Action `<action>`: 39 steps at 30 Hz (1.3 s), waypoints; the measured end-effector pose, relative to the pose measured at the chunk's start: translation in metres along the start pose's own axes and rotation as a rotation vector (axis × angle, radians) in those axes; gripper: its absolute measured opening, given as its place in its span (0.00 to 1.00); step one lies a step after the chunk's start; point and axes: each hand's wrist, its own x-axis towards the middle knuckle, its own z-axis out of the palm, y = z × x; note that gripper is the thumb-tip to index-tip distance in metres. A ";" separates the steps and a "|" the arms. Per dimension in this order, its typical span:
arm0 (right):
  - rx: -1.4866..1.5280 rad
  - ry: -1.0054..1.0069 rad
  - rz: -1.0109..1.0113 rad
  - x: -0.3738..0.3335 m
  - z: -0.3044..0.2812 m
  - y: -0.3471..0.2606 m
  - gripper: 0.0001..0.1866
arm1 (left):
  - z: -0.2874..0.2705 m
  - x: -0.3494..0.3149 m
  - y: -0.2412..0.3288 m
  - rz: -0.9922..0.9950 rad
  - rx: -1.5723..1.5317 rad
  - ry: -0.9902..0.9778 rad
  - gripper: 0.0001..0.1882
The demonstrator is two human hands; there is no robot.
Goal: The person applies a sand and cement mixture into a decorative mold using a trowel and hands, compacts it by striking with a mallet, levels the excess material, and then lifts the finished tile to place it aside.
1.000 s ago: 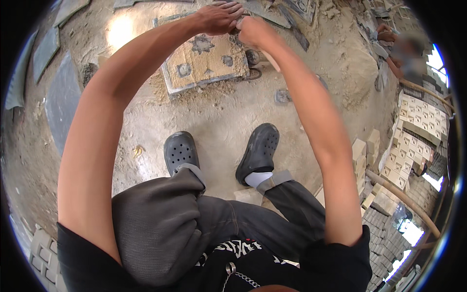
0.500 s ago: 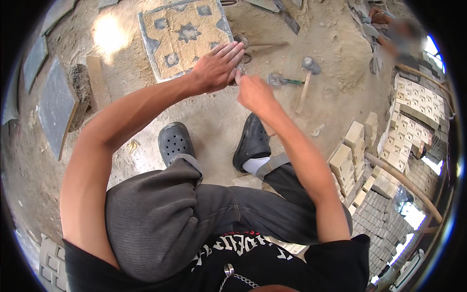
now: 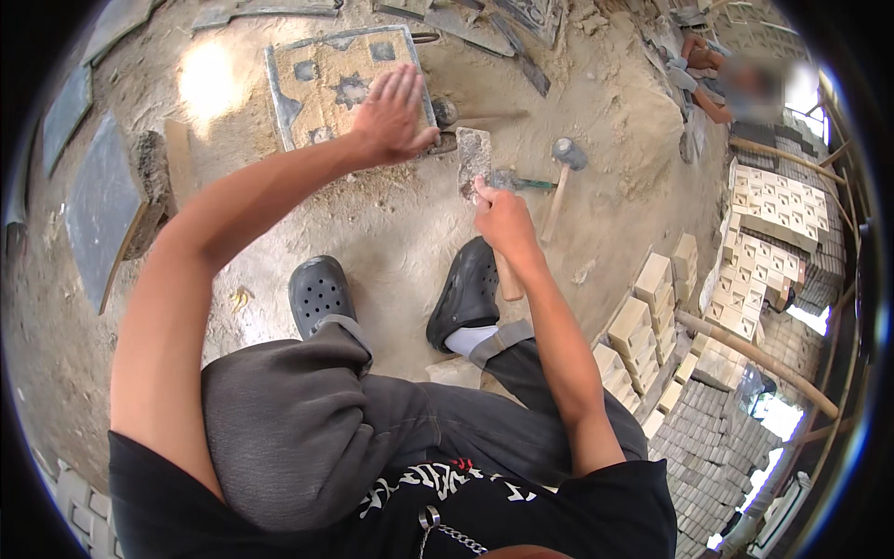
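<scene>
Patterned panel (image 3: pixel 312 90), sand-strewn, lies on the ground (image 3: pixel 391 219), with the left hand (image 3: pixel 389 121) over its near right part, fingers extended and holding nothing visible; contact cannot be confirmed, and hand and forearm conceal that corner. Right of the panel, the right hand (image 3: pixel 504 222) is closed around a trowel (image 3: pixel 474 152); the hands, together half a second ago, have separated, leaving its crusted blade exposed and clear of the panel, partly masking a green-handled tool (image 3: pixel 536 184).

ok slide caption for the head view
Left hand over a sandy, patterned slab; right hand gripping a flat-bladed tool.
</scene>
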 end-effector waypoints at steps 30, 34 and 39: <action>-0.047 -0.414 -0.274 0.143 0.020 -0.229 0.10 | 0.054 -0.098 -0.201 -0.527 -0.417 0.548 0.35; -0.193 -0.412 -0.506 0.110 0.006 -0.218 0.10 | 0.040 -0.095 -0.202 -0.511 -0.500 0.623 0.33; -0.142 -0.208 -0.459 0.128 -0.004 -0.222 0.10 | 0.040 -0.087 -0.201 -0.531 -0.603 0.628 0.30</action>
